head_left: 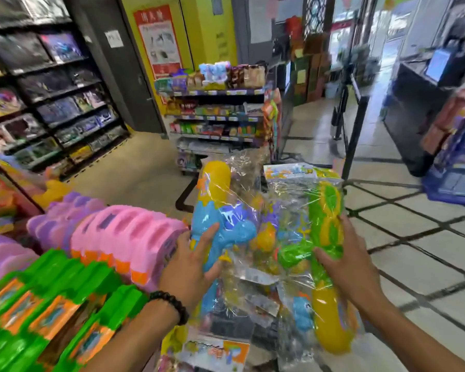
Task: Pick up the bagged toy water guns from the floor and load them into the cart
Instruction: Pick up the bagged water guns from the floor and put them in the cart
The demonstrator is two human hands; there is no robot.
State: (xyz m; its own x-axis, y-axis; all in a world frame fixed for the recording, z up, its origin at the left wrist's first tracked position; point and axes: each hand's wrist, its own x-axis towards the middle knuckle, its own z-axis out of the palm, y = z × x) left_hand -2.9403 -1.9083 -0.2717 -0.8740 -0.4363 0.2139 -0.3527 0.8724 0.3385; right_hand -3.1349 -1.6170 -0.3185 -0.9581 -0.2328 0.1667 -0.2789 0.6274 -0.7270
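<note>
Here left hand [196, 267] grips the blue-yellow bagged gun [215, 210], upright; right hand [344, 264] grips the green-yellow one [326, 210], upright.

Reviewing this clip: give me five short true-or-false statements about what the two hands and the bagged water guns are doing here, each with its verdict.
1. The left hand rests on a bagged blue and yellow water gun. True.
2. The right hand is empty and hangs away from the bags. False: it grips a bagged green and yellow water gun.
3. A black bead bracelet sits on the left wrist. True.
4. The two bagged guns lie flat on the tiled floor. False: both are held up above it.
5. Pink plastic toys are stacked to the left of the left hand. True.
</note>
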